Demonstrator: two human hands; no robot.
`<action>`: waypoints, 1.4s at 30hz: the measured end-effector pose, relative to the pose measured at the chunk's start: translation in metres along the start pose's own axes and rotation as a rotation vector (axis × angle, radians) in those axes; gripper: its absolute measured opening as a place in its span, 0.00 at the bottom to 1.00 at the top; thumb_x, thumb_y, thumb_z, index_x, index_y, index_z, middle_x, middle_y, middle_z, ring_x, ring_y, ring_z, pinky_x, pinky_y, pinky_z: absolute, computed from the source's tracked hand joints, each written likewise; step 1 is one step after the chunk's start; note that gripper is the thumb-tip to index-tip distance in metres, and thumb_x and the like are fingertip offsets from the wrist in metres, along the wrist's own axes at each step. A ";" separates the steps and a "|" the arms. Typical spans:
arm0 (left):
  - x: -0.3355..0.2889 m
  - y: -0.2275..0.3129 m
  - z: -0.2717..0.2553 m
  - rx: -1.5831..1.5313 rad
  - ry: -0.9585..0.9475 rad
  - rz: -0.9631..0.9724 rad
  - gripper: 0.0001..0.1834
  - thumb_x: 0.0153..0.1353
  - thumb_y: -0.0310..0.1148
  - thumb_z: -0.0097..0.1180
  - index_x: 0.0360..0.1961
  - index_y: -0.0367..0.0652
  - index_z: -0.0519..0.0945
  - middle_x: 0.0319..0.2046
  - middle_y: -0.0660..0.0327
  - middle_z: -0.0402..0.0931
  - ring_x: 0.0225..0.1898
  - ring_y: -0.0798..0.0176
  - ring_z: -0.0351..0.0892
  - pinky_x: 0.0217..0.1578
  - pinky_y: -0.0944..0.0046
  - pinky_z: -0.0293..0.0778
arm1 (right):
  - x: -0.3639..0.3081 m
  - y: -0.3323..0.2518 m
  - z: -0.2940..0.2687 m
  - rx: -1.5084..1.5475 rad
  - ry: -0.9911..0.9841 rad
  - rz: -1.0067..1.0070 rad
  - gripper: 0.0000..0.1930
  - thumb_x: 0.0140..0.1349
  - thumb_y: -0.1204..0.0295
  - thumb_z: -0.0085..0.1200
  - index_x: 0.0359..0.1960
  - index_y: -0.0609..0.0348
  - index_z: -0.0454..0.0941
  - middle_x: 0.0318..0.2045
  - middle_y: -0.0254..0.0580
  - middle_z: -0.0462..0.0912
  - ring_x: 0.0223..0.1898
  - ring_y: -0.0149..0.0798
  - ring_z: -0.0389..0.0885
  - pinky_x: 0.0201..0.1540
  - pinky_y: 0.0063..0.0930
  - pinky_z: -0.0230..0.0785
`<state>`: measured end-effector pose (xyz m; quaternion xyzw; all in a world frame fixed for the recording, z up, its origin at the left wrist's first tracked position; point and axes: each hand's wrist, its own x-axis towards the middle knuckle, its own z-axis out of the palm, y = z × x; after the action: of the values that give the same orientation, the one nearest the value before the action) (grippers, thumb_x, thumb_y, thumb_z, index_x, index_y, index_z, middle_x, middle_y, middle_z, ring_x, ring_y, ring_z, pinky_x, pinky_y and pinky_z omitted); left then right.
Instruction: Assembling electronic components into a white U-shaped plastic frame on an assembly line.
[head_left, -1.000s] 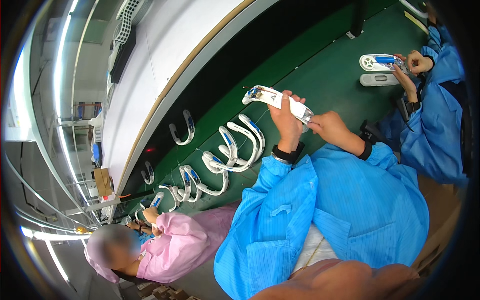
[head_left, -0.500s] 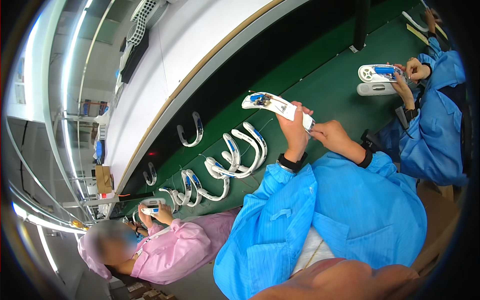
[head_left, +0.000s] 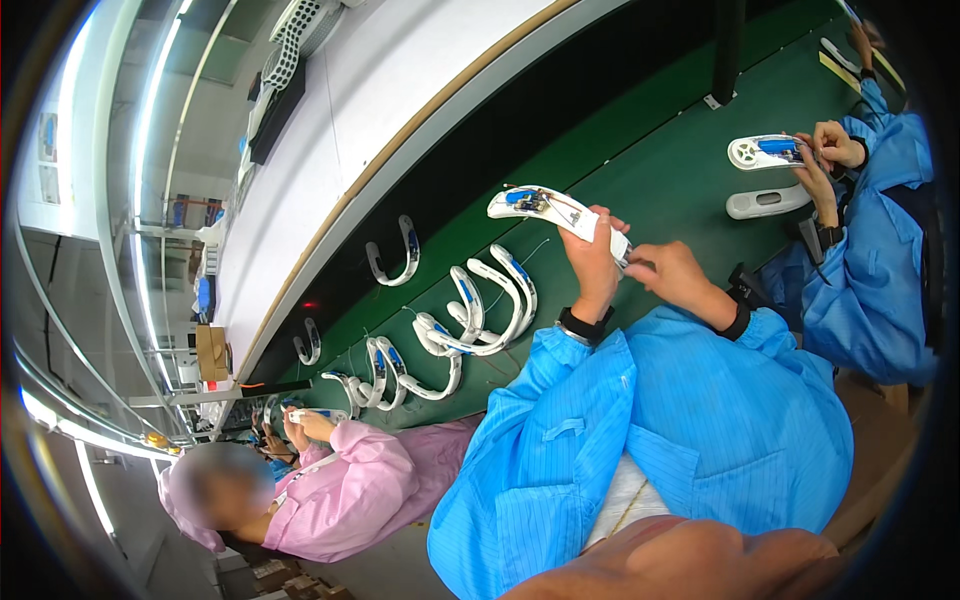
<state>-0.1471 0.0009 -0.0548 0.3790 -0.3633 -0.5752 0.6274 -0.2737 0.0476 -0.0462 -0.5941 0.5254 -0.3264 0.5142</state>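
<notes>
Head view: got left hand (head_left: 595,268) wrapped round a curved white casing (head_left: 565,209), right hand (head_left: 678,275) bunched at its near end, can't tell if pinching. Held above the green desk (head_left: 650,165), near U-shaped white pieces (head_left: 530,297) lying off left.

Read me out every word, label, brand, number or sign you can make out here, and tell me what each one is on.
No text can be read in this view.
Curved white part in the left hand: a small dark mark, too small to tell whether it is lettering.
U-shaped white pieces on the green bench: nothing legible.
Brown box: too small to read.
</notes>
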 end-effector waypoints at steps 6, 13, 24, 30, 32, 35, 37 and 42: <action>0.004 -0.015 -0.005 0.088 -0.113 -0.086 0.22 0.61 0.22 0.50 0.55 0.39 0.59 0.35 0.57 0.72 0.28 0.67 0.75 0.29 0.67 0.75 | 0.039 -0.037 -0.033 -0.008 0.288 -0.363 0.10 0.54 0.72 0.55 0.36 0.62 0.79 0.24 0.39 0.82 0.18 0.29 0.79 0.20 0.22 0.67; 0.006 -0.006 0.012 0.009 -0.196 -0.251 0.17 0.61 0.23 0.49 0.50 0.41 0.61 0.33 0.58 0.73 0.27 0.66 0.76 0.26 0.66 0.76 | 0.105 -0.044 -0.019 -0.232 0.144 -0.359 0.11 0.49 0.71 0.58 0.36 0.59 0.79 0.25 0.43 0.82 0.26 0.45 0.80 0.32 0.36 0.71; 0.028 -0.001 -0.005 -0.086 -0.172 -0.512 0.16 0.61 0.25 0.50 0.50 0.41 0.64 0.34 0.56 0.72 0.30 0.64 0.76 0.31 0.60 0.80 | 0.165 -0.009 -0.038 0.552 0.306 -0.294 0.11 0.56 0.75 0.57 0.40 0.66 0.74 0.24 0.38 0.80 0.22 0.25 0.77 0.24 0.19 0.71; 0.048 -0.007 -0.025 -0.303 -0.087 -0.576 0.14 0.61 0.28 0.50 0.49 0.41 0.69 0.35 0.56 0.72 0.35 0.60 0.74 0.41 0.54 0.77 | 0.114 0.058 -0.019 0.582 0.237 -0.092 0.17 0.61 0.69 0.53 0.49 0.64 0.72 0.33 0.40 0.80 0.31 0.28 0.78 0.33 0.22 0.73; 0.057 -0.015 -0.035 -0.352 -0.015 -0.567 0.14 0.62 0.29 0.50 0.48 0.40 0.69 0.35 0.55 0.72 0.35 0.59 0.75 0.42 0.53 0.76 | 0.084 0.066 -0.006 0.494 0.007 -0.076 0.25 0.58 0.68 0.56 0.56 0.63 0.67 0.37 0.41 0.79 0.37 0.31 0.78 0.40 0.24 0.72; 0.066 -0.016 -0.031 -0.382 0.125 -0.539 0.12 0.63 0.29 0.49 0.46 0.39 0.68 0.37 0.54 0.73 0.39 0.57 0.75 0.47 0.51 0.75 | 0.057 0.058 0.022 0.431 -0.083 -0.245 0.39 0.47 0.67 0.65 0.62 0.63 0.60 0.42 0.43 0.78 0.42 0.34 0.78 0.45 0.27 0.70; 0.071 -0.013 -0.029 -0.275 0.095 -0.443 0.11 0.64 0.30 0.48 0.46 0.39 0.68 0.39 0.53 0.73 0.42 0.57 0.75 0.49 0.52 0.74 | 0.062 0.051 0.027 0.389 -0.016 -0.130 0.40 0.42 0.69 0.68 0.58 0.64 0.63 0.41 0.42 0.78 0.41 0.34 0.77 0.45 0.28 0.69; 0.102 0.006 -0.041 0.266 -0.088 -0.379 0.22 0.65 0.37 0.51 0.57 0.38 0.67 0.50 0.60 0.72 0.52 0.66 0.70 0.45 0.61 0.71 | 0.123 0.060 0.030 0.638 0.243 -0.149 0.24 0.46 0.79 0.59 0.48 0.65 0.70 0.34 0.33 0.74 0.36 0.26 0.72 0.41 0.21 0.67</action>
<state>-0.1005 -0.0982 -0.0655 0.4942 -0.3853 -0.6457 0.4363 -0.2343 -0.0573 -0.1300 -0.3969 0.4093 -0.5793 0.5825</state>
